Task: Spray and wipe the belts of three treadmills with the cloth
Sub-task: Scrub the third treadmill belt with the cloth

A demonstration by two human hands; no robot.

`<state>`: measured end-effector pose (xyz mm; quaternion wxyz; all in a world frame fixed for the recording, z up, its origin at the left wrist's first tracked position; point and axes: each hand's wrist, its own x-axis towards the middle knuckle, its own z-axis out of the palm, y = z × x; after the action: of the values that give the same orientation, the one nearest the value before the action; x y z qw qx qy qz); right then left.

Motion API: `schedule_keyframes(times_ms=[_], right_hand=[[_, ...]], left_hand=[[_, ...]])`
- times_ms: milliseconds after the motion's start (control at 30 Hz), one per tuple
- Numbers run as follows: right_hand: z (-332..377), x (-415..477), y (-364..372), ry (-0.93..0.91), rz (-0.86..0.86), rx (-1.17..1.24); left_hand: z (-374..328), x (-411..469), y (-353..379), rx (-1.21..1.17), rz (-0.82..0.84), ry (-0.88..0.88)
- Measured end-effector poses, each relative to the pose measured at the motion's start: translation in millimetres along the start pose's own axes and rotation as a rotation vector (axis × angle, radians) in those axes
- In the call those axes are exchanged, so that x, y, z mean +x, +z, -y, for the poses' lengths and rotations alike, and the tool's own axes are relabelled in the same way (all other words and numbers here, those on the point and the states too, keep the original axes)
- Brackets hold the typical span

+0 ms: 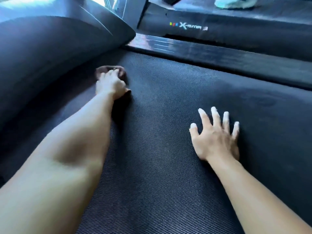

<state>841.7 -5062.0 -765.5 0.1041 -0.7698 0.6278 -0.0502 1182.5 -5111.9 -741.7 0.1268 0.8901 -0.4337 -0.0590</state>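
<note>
The dark cloth (121,74) lies bunched under the left hand's (109,84) curled fingers, gripped against the belt (160,98). It looks soft and light, and probably handles best gathered into the palm. The right hand (214,139) presses flat on the belt with fingers spread, well apart from the cloth.

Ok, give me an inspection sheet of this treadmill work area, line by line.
Surface: ribbed black belt, both hands on it.
Job's things: dark cloth at the belt's front, by the motor cover; no spray bottle seen.
Clutter: pale cloth lying on the next treadmill.
Grippers: left hand grips the dark cloth; right hand flat, fingers spread.
Cables: nothing seen.
Surroundings: side rail between the two treadmills.
</note>
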Motion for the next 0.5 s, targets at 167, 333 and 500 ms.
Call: schedule_keyframes(times_ms=[167, 333, 500], right_hand=[[-0.8, 0.9, -0.1, 0.009, -0.017, -0.003], [0.4, 0.2, -2.8, 0.031, -0.024, 0.017], [0.8, 1.8, -1.7, 0.037, -0.034, 0.021]], left_hand=[[-100.0, -49.3, 36.3, -0.045, 0.047, 0.49], [-121.8, -91.7, 56.2, -0.045, 0.13, 0.62], [-56.3, -48.0, 30.5, -0.046, 0.008, 0.412]])
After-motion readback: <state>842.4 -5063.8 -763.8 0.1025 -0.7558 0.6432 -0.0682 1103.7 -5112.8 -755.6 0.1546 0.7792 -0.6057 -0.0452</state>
